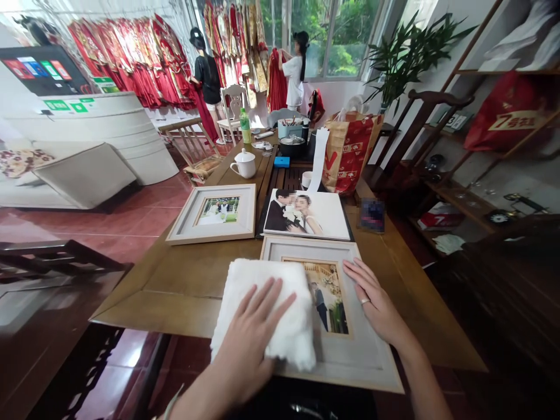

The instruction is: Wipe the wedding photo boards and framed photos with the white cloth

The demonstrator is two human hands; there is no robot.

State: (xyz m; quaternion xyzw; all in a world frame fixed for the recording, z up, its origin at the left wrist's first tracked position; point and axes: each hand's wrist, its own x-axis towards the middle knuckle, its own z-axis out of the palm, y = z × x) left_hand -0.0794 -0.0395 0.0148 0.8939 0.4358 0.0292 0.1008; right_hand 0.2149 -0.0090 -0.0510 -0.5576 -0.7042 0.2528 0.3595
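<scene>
My left hand [254,329] lies flat with fingers spread on a folded white towel [245,280]. That towel covers the left part of a light wooden picture frame [371,359], hiding some of its photo. Inside the grey mat, a photo [335,291] with a dark-suited figure shows. My right hand [378,300], with a ring on one finger, rests its outstretched fingers on the frame's right border. Just beyond lies a wedding photo panel [332,219] of a couple. Left of that panel sits a second framed photo [219,210].
The wooden table [184,286] also holds a white lidded cup [245,164], a green bottle [245,125], a blue box [282,162] and a red-and-brown paper bag [345,154]. Two people stand by red garments at the back. A dark wooden chair [402,134] is at right.
</scene>
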